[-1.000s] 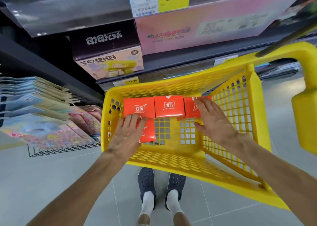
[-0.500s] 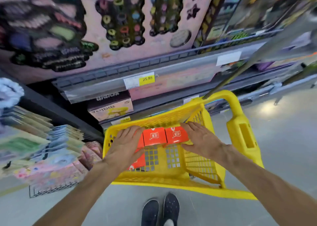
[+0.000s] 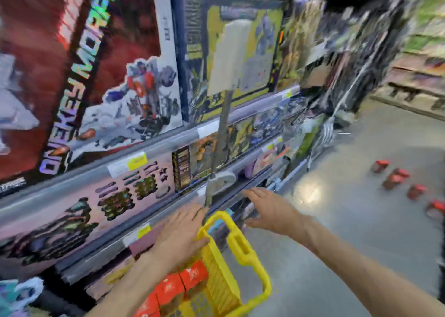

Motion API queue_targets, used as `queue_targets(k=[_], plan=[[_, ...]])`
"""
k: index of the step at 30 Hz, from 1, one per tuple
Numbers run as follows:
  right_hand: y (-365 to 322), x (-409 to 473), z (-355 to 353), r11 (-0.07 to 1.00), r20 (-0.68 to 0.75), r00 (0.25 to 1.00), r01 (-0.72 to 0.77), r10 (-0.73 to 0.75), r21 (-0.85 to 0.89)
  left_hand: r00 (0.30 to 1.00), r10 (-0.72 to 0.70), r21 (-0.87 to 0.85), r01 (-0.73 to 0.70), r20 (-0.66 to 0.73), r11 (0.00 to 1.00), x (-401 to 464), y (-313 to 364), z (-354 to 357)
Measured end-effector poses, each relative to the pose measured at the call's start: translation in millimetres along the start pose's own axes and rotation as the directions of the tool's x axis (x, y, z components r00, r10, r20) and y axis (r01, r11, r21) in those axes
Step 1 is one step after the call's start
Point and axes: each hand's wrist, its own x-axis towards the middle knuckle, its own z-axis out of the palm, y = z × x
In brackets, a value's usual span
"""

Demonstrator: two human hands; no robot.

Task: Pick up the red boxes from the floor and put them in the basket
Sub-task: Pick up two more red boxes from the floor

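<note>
The yellow basket (image 3: 240,247) stands low in the view, with several red boxes (image 3: 180,285) lined up inside it. My left hand (image 3: 180,235) hovers over the basket's far rim, fingers straight, holding nothing. My right hand (image 3: 272,210) is raised to the right of the basket's handle, fingers spread, also empty. Several more red boxes (image 3: 395,179) lie scattered on the grey floor far to the right, well beyond both hands. The view is blurred by motion.
Store shelves (image 3: 168,143) packed with toy boxes fill the left and centre. A grey pole (image 3: 221,148) with a sign rises just behind the basket. More shelving (image 3: 416,76) lines the far right, with grey floor (image 3: 337,220) between.
The view has swung up and to the right. Both hands have lifted off the boxes in the basket. Red boxes on the floor have come into view at right.
</note>
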Motion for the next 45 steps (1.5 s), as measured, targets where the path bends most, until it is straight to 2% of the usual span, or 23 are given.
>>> queue_targets(k=[2,5,9,12,15,19,23,26,30,39,45], plan=[[31,-29,-28,0.997,-0.039,0.996,-0.076,0.076,-0.009,0.995,0.102,-0.047,-0.102,-0.010,0.994,40,33,-13],[79,-75,-60,0.980,-0.082,0.977,-0.199,0.197,-0.015,0.963,0.269,0.041,-0.268,-0.018,0.963,105,84,-17],[157,-136,-83,0.928,-0.163,0.918,-0.371,0.363,-0.022,0.912,0.410,0.025,-0.410,0.000,0.912,191,154,-10],[219,-182,-98,0.881,-0.200,0.866,-0.472,0.459,-0.024,0.890,0.455,-0.005,-0.455,-0.017,0.890,258,207,-5],[287,-225,-112,0.822,-0.208,0.806,-0.570,0.555,-0.016,0.854,0.520,0.052,-0.518,-0.019,0.854,330,268,6],[377,-269,-137,0.742,-0.223,0.721,-0.670,0.656,0.015,0.817,0.576,0.002,-0.577,-0.027,0.817,434,345,32],[465,-296,-155,0.702,-0.241,0.683,-0.712,0.689,-0.012,0.780,0.622,-0.016,-0.625,-0.068,0.781,522,416,46],[532,-303,-158,0.685,-0.260,0.666,-0.728,0.699,-0.023,0.779,0.619,-0.050,-0.625,-0.099,0.779,578,453,55],[621,-296,-163,0.672,-0.282,0.648,-0.740,0.707,-0.015,0.770,0.634,-0.066,-0.638,-0.063,0.768,669,485,82],[838,-242,-184,0.641,-0.263,0.635,-0.764,0.727,-0.074,0.737,0.670,-0.062,-0.676,-0.087,0.735,904,539,139],[969,-218,-194,0.597,-0.248,0.581,-0.802,0.775,-0.014,0.733,0.680,-0.082,-0.679,-0.014,0.730,1049,581,187]])
